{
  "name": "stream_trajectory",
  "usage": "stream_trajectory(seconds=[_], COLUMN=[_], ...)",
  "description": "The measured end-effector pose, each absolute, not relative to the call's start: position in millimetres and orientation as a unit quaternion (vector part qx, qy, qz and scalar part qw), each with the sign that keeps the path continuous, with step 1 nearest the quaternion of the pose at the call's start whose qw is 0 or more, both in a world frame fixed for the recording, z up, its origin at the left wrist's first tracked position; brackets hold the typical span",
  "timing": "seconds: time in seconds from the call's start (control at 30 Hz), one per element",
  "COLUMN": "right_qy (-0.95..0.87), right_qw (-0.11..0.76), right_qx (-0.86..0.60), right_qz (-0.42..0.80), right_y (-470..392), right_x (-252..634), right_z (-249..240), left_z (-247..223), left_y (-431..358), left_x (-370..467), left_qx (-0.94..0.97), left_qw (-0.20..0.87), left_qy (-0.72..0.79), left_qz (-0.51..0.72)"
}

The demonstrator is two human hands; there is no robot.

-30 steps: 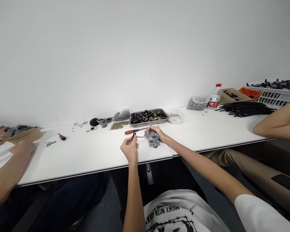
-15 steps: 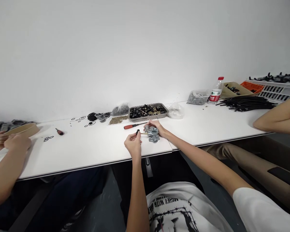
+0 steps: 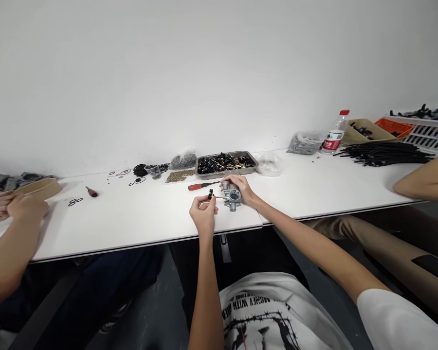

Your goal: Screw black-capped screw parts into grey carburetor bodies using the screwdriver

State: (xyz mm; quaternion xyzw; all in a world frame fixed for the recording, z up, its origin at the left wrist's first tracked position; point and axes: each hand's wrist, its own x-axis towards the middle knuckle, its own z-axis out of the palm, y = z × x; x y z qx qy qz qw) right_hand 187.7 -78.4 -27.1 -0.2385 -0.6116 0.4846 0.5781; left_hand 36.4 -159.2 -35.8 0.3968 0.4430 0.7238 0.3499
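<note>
A grey metal carburetor rests near the table's front edge, its round bore turned up towards me. Wrapped about its far right side is my right hand, fingers closed on it. My left hand pinches a small black-headed part with a thin brass-coloured stem. The stem points right and reaches the carburetor's left side; whether its tip is inside I cannot tell. Just behind both hands lies a screwdriver with a red and black handle. A metal tray of similar black and brass parts stands beyond it.
Small brass pieces, a plastic cup and black rings lie to the left. Another screwdriver is there too. Rightward stand a bottle and black tubes. A co-worker's hands hold a beige bin; another person's arm rests at right.
The view has shifted slightly. The carburetor has turned a little in my right hand, so its bore shows more openly. My left hand still pinches the black-headed part at its side.
</note>
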Motion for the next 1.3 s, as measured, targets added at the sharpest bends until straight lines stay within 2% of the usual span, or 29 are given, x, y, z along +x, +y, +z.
stream_trajectory(seconds=[0.37, 1.3], right_qy=[-0.645, -0.682], right_qw=[0.563, 0.561], right_qx=[-0.248, -0.229], right_qz=[0.453, 0.410], right_y=[-77.7, -82.1], right_x=[189.8, 189.9], right_z=[-26.8, -23.6], left_z=[-39.7, -33.8], left_y=[-160.3, -157.4], left_x=[35.0, 39.8], left_qx=[0.493, 0.478], left_qw=[0.403, 0.423], left_qy=[0.433, 0.427], left_qz=[0.638, 0.640])
